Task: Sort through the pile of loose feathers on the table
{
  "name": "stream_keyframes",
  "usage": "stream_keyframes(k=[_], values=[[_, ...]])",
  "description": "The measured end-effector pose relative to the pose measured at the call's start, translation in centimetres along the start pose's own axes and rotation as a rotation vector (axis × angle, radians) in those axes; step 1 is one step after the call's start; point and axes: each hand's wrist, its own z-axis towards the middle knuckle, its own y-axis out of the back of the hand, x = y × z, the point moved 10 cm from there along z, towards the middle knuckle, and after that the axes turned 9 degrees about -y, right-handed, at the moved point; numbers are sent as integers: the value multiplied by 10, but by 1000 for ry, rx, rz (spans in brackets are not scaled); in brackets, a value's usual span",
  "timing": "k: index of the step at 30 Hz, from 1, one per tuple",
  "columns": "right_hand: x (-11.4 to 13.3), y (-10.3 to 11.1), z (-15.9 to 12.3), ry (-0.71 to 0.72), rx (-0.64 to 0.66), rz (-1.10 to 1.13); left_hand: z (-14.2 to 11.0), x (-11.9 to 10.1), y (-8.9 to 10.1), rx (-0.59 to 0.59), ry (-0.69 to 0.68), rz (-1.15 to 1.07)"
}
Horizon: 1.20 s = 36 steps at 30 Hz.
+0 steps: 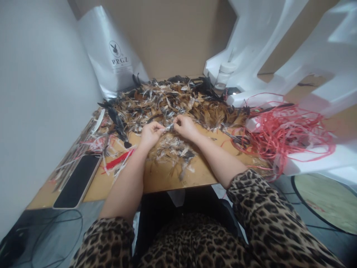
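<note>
Over the middle of the table, my left hand [151, 134] and my right hand [185, 127] face each other with fingertips pinched. A small grey-white feather [169, 127] spans the short gap between them, one end in each pinch. Just behind my fingers spreads a large heap of brown, black and white feathers [156, 98]. Below the hands lies a looser scatter of pale feathers and fluff [178, 149]. To the left rests a bundle of long black feathers [117, 121].
A phone [78, 182] lies at the table's left edge, near a red strip [118, 160]. On the right, tangled red plastic ribbon [290, 134] sits beside dark-handled scissors [241, 139]. A white-lidded jar [225, 75] and a silver bag [111, 56] stand at the back.
</note>
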Motion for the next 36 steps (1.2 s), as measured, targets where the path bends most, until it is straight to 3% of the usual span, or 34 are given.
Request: stream_keyframes(k=[9,14,16,19,21,23,25,27,31,36], values=[[12,3,-2,119,-81,-43,-4,3,-11,-6,173,-282],[20,13,-7,173,-142,74,-6,17,-12,-51,250,-372],[14,27,-5,121,-237,191,-6,24,-10,-86,294,-499],[-15,38,2,-118,-323,426,-6,28,-15,-92,365,-773],[-33,28,6,-278,-266,585,-8,28,-20,-86,423,-943],[-37,8,7,-387,-105,709,-11,27,-25,-85,482,-1070],[-29,-11,4,-424,76,796,-14,26,-30,-80,527,-1138],[-14,-19,0,-382,174,859,-16,26,-35,-50,550,-1143],[3,-17,-6,-284,191,847,-16,25,-39,16,495,-1027],[-9,-10,-7,-385,92,694,-12,16,-33,7,352,-807]])
